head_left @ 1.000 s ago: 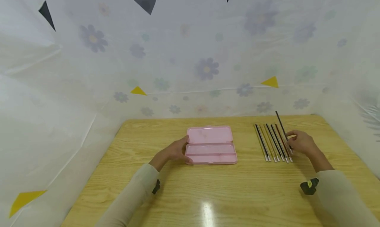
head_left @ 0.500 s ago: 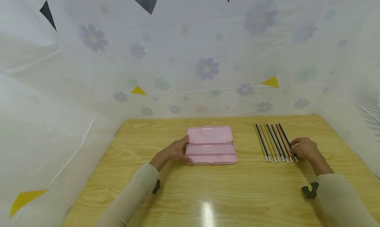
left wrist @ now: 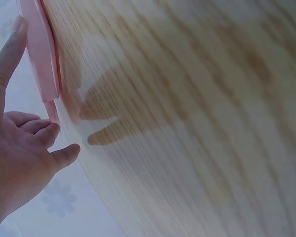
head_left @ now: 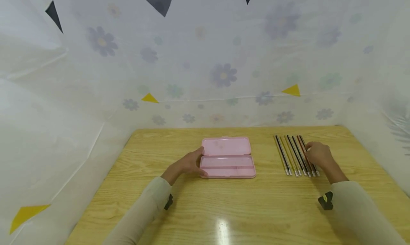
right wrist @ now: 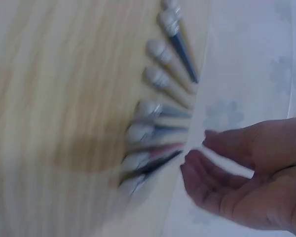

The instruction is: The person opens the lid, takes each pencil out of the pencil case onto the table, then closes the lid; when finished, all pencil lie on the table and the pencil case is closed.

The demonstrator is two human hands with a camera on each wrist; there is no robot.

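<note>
The row of pencils (head_left: 296, 155) lay on the right part of the wooden table (head_left: 224, 209), a little right of the middle of the head frame, side by side and nearly parallel, with their metal ends toward the lower edge of the frame. In the right wrist view the same ends (right wrist: 150, 106) made a blurred fan in the middle of the frame. The right hand (head_left: 317, 155) was over the right side of this row – it covered the outermost pencils, so I cannot say from the head view if it touched them. In the right wrist view this hand (right wrist: 251, 177) was in the lower right corner, the fingers loosely bent and apart, with nothing between them; the hand was open.

In the centre of the head frame lay the pink pencil case (head_left: 227, 157), opened flat, its lid toward the upper side and its tray toward the lower side. It was well apart from the pencils. The left hand (head_left: 189, 163) rested against the left end of the case. In the left wrist view, at the left edge of the frame, the thumb (left wrist: 7, 54) lay straight along the pink edge (left wrist: 39, 54) and the other fingers were relaxed just beside it – an open hand that touched the case but did not grip it.

Behind the table, in the upper half of the frame, hung a white sheet with pale flowers (head_left: 223, 74) and small yellow and dark triangles.
</note>
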